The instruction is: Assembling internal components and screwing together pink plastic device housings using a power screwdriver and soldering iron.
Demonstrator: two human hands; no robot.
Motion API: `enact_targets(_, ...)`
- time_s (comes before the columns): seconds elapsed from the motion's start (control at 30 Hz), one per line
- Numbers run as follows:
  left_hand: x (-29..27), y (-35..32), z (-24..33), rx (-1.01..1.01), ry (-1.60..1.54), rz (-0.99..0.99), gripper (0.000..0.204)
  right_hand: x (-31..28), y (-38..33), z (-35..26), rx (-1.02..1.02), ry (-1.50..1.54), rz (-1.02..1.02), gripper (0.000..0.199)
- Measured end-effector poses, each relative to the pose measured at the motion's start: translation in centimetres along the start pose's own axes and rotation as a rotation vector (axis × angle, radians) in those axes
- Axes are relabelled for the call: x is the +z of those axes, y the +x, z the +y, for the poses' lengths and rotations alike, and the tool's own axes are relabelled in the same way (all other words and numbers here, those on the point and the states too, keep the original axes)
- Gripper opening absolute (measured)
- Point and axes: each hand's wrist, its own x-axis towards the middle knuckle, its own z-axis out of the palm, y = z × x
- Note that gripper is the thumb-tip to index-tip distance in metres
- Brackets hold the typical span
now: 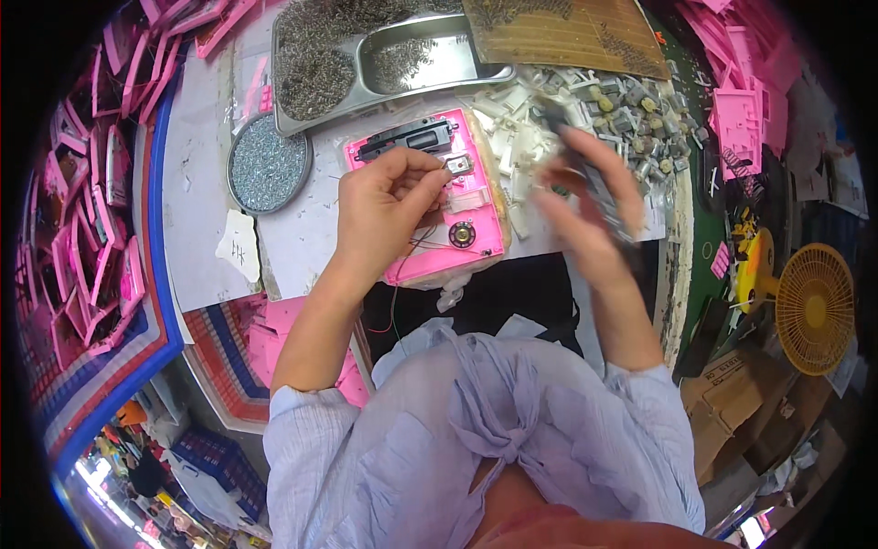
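Note:
A pink plastic housing point(425, 266) lies in front of me with its inside facing up. It holds a black rectangular part point(422, 139), a small silver motor point(459, 165), a clear plastic piece point(468, 201) and a round speaker point(462, 234) with thin wires. My left hand point(389, 206) is closed in a pinch, its fingertips on the left edge of the motor. Off the housing's right side, my right hand point(599, 197) is smeared by motion, its fingers around a dark, long tool point(594, 183) whose exact kind is blurred.
Metal trays point(439, 66) of small springs stand at the back, beside a brown board point(572, 37). A round dish of screws point(268, 165) sits at left. White parts point(521, 128) and motors point(640, 119) pile at right. Pink housings point(87, 238) fill the far left; a yellow fan point(814, 309) stands right.

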Motion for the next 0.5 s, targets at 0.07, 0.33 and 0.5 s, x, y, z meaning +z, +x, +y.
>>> enact_targets(0.07,0.2,0.3,-0.3,0.086,0.039,0.010,0.006,4.4,3.4,-1.4,-0.066,0.094,-0.243,0.047)
enact_targets(0.33,-0.7,0.2,-0.3,0.205,0.164,-0.014,0.007,10.1,5.0,-0.9,0.064,0.435,-0.250,0.050)
enact_targets(0.5,-1.0,0.1,-0.8,0.146,0.102,-0.050,0.009,10.4,4.8,-0.9,0.075,0.452,-0.257,0.050)
